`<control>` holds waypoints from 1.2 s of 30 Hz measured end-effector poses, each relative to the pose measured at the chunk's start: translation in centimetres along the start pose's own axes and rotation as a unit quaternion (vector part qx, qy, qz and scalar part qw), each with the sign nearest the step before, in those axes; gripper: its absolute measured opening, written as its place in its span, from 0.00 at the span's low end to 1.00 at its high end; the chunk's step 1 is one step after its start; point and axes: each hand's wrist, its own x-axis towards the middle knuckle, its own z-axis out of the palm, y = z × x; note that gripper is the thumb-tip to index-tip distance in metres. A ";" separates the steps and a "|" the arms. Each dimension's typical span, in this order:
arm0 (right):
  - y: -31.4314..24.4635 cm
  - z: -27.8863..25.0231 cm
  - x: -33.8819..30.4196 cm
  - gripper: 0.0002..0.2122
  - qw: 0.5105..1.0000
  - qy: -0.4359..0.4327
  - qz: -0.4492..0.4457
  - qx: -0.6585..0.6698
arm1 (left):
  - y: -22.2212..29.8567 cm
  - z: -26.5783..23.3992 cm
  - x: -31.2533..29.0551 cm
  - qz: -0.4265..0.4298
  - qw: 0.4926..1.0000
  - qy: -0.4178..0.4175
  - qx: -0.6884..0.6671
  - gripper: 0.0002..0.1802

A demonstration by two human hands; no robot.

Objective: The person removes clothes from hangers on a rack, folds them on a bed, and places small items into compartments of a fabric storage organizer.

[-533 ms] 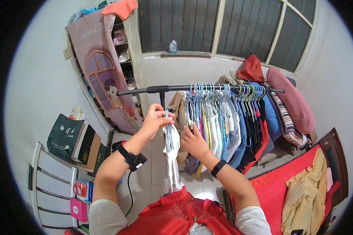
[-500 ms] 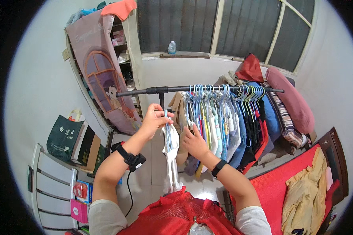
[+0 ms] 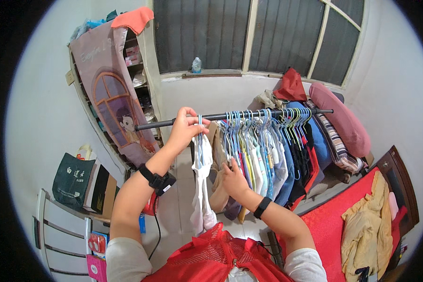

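My left hand (image 3: 185, 128) grips the hook of a light blue hanger (image 3: 200, 136) right at the black clothes rail (image 3: 230, 116). A white garment (image 3: 202, 188) hangs from that hanger, left of the other clothes. My right hand (image 3: 233, 178) sits lower, fingers against the row of hanging clothes (image 3: 268, 160) just right of the white garment. Whether it grips any cloth is hidden.
A fabric-covered wardrobe (image 3: 113, 89) stands at the left. A red bedspread (image 3: 348, 225) with a yellow garment (image 3: 366, 225) lies at the lower right. Pillows (image 3: 338, 117) pile behind the rail's right end. A dark green bag (image 3: 73, 181) and a white rack (image 3: 61, 230) stand at the lower left.
My left hand has risen with the hanger up to the rail. My right hand has shifted slightly toward the hanging clothes.
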 end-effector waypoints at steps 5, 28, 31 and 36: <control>-0.1 -0.2 0.0 0.13 0.999 -0.003 0.006 0.035 | 0.8 0.8 3.2 0.009 0.999 0.016 0.047 0.22; -1.4 -2.6 -0.4 0.17 0.973 0.140 0.024 0.181 | -2.9 -0.2 3.0 0.313 0.782 0.073 0.535 0.13; -1.4 -1.7 0.2 0.14 0.984 0.115 0.002 0.136 | -3.6 -0.2 4.1 0.315 0.797 0.022 0.515 0.13; -0.9 -2.0 1.0 0.12 0.991 0.074 0.010 0.107 | -3.5 -0.9 4.5 0.220 0.846 -0.029 0.485 0.18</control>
